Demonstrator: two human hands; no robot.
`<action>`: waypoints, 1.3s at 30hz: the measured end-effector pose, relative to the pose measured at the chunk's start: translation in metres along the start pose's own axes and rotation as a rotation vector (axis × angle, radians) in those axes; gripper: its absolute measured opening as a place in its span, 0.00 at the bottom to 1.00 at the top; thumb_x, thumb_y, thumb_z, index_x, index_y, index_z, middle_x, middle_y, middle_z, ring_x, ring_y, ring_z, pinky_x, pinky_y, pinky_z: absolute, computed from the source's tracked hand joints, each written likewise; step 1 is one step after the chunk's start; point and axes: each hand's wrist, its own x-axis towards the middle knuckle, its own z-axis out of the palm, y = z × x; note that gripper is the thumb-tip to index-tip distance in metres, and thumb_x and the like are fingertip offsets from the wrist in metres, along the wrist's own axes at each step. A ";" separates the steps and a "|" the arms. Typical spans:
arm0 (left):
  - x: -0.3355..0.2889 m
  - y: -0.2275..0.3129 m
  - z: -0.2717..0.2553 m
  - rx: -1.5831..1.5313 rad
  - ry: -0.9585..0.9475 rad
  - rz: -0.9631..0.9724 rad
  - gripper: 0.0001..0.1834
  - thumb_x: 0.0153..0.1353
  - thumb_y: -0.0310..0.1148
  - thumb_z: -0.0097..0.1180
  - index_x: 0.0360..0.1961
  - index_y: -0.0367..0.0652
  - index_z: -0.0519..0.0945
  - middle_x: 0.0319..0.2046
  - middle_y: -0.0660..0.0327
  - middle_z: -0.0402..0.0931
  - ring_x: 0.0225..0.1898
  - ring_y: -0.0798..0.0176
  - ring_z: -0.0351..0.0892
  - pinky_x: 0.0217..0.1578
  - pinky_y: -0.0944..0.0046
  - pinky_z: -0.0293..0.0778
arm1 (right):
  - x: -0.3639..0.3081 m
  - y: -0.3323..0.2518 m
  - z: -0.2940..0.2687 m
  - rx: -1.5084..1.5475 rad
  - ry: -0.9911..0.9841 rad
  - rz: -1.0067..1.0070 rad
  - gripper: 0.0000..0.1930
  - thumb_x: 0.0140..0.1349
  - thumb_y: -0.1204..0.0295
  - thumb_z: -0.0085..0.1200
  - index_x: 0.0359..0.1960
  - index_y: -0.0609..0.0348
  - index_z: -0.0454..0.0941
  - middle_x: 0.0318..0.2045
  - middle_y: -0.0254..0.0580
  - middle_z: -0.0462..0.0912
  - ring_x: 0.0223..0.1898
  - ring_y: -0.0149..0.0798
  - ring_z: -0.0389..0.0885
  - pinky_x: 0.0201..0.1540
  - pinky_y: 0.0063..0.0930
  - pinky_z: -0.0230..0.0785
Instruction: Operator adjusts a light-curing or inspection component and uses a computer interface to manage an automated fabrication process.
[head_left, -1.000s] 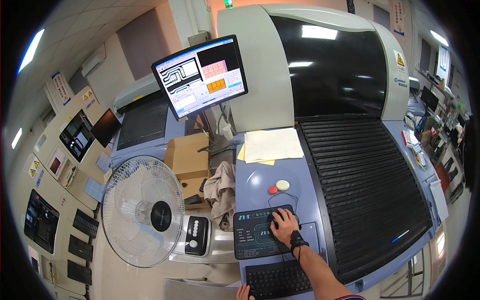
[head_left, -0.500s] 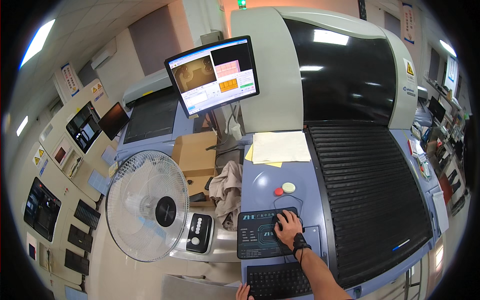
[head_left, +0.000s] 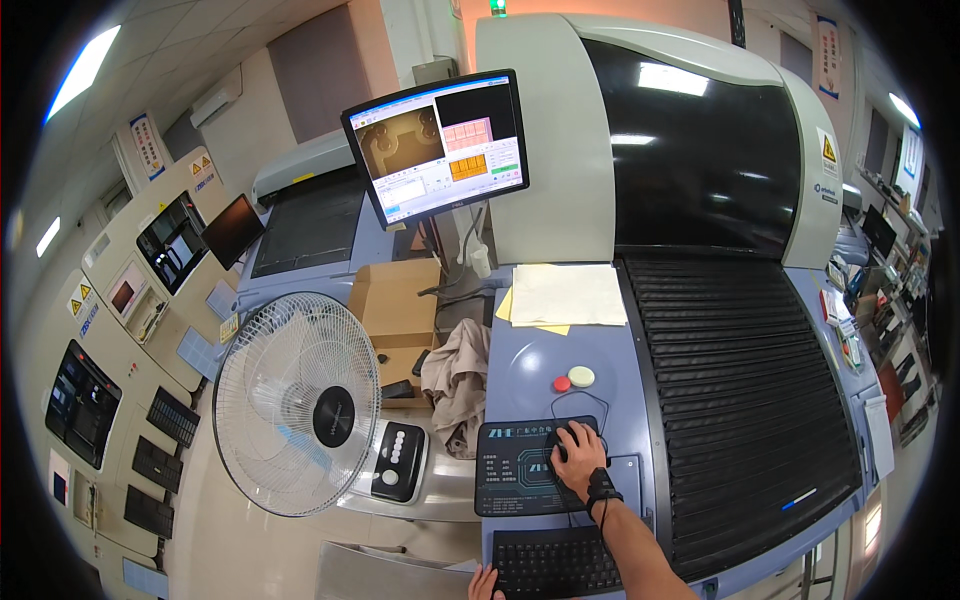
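Note:
My right hand (head_left: pixel 582 462) is curved over a dark computer mouse (head_left: pixel 557 453), which its fingers mostly cover. The mouse rests on a black mouse pad (head_left: pixel 515 485) with light blue print. A dark band is strapped round my right wrist. Just below the pad lies a black keyboard (head_left: pixel 550 562), partly under my right forearm. At the keyboard's lower left corner my left hand (head_left: pixel 484 584) shows only its fingers, stretched out against the edge; the rest is cut off by the picture's lower border. A lit monitor (head_left: pixel 435 148) stands ahead with a brownish close-up image and coloured panels.
A white desk fan (head_left: pixel 298 405) stands left, before an open cardboard box (head_left: pixel 393 305) and a crumpled beige cloth (head_left: pixel 456 372). Beyond the pad are a red button (head_left: pixel 561 384), a pale round button (head_left: pixel 580 377) and white sheets (head_left: pixel 568 295). A large machine with a black ribbed cover (head_left: pixel 750 400) fills the right.
The whole view has shifted slightly. My right hand stays on the mouse, and my left fingers remain at the keyboard's corner.

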 end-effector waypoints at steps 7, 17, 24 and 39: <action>-0.007 -0.005 0.005 -0.014 0.027 -0.015 0.24 0.76 0.37 0.45 0.66 0.36 0.74 0.69 0.43 0.68 0.72 0.39 0.63 0.71 0.46 0.57 | 0.000 -0.001 0.001 0.003 0.000 -0.004 0.20 0.57 0.67 0.62 0.53 0.55 0.81 0.57 0.50 0.78 0.61 0.57 0.74 0.59 0.51 0.71; -0.008 -0.005 0.005 -0.013 0.017 -0.012 0.25 0.76 0.39 0.45 0.66 0.33 0.73 0.68 0.41 0.67 0.71 0.37 0.63 0.71 0.45 0.58 | 0.002 -0.003 0.000 -0.008 0.003 0.001 0.20 0.56 0.68 0.63 0.52 0.55 0.82 0.57 0.49 0.78 0.60 0.57 0.75 0.59 0.50 0.71; -0.008 -0.008 0.007 -0.015 -0.002 -0.007 0.27 0.76 0.41 0.44 0.66 0.32 0.72 0.68 0.40 0.67 0.71 0.37 0.63 0.70 0.44 0.59 | 0.001 -0.002 -0.001 -0.021 0.032 0.011 0.20 0.56 0.69 0.63 0.52 0.56 0.81 0.56 0.48 0.78 0.60 0.56 0.74 0.58 0.50 0.71; -0.010 -0.019 0.007 -0.020 -0.032 0.030 0.29 0.75 0.42 0.44 0.67 0.30 0.70 0.68 0.38 0.66 0.70 0.34 0.63 0.69 0.41 0.61 | 0.001 -0.002 -0.001 -0.021 0.028 0.031 0.20 0.57 0.69 0.63 0.52 0.56 0.81 0.58 0.50 0.78 0.60 0.58 0.74 0.60 0.52 0.70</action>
